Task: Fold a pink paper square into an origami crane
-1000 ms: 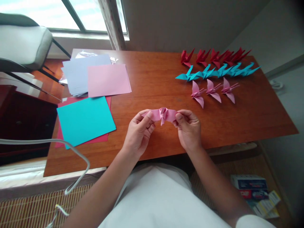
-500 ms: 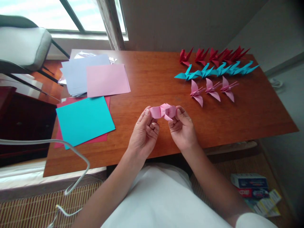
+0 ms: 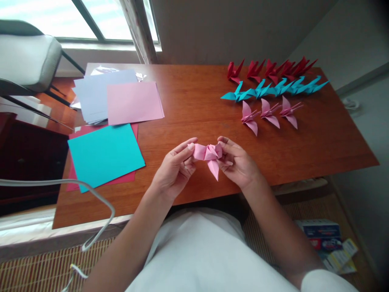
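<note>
Between both hands I hold a pink paper crane above the near part of the table. My left hand pinches one wing between thumb and fingers. The other wing is gripped by my right hand, its fingers partly behind the paper. A pointed end of the crane hangs down toward me. Beyond my right hand stand three finished pink cranes in a row. Behind them runs a row of several blue cranes, and at the back a row of several red cranes.
On the left of the wooden table lie pink sheets, pale sheets and a blue sheet over red paper. A white cable loops past the near left corner. A chair stands beyond the table's left end.
The pink crane has tipped, so its pointed end now hangs longer toward me. Both hands have shifted slightly, still holding the wings. The whole view has drifted a little.
</note>
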Demonstrator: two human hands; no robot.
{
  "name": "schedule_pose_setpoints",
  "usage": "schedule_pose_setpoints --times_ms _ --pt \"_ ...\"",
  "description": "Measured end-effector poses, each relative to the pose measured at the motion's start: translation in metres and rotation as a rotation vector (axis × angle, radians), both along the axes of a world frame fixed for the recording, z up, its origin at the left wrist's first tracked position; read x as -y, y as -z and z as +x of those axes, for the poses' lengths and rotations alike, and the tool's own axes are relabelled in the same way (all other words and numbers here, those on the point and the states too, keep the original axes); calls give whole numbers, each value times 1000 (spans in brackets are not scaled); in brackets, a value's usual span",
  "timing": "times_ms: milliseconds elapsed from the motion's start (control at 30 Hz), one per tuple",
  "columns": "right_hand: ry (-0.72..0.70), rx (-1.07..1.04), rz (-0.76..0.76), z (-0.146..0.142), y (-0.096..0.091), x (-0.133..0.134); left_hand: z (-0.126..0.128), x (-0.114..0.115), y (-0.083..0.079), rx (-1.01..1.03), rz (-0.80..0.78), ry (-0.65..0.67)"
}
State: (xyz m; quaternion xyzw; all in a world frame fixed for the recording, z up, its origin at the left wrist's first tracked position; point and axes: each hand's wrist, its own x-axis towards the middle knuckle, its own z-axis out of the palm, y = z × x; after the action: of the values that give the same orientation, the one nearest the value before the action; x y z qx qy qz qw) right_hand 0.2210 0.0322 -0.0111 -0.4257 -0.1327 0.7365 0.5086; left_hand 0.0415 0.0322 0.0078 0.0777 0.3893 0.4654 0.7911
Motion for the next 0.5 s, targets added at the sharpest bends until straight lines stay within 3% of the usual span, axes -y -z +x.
schedule_pose_setpoints --times_ms 100,267,500 --pt "31 -60 8 -1 3 -2 5 1 -1 64 -48 -74" --pt "246 -161 -31 -14 3 -1 14 7 3 159 -61 -267" --pt "237 -60 63 -21 5 4 10 9 7 162 -38 -228"
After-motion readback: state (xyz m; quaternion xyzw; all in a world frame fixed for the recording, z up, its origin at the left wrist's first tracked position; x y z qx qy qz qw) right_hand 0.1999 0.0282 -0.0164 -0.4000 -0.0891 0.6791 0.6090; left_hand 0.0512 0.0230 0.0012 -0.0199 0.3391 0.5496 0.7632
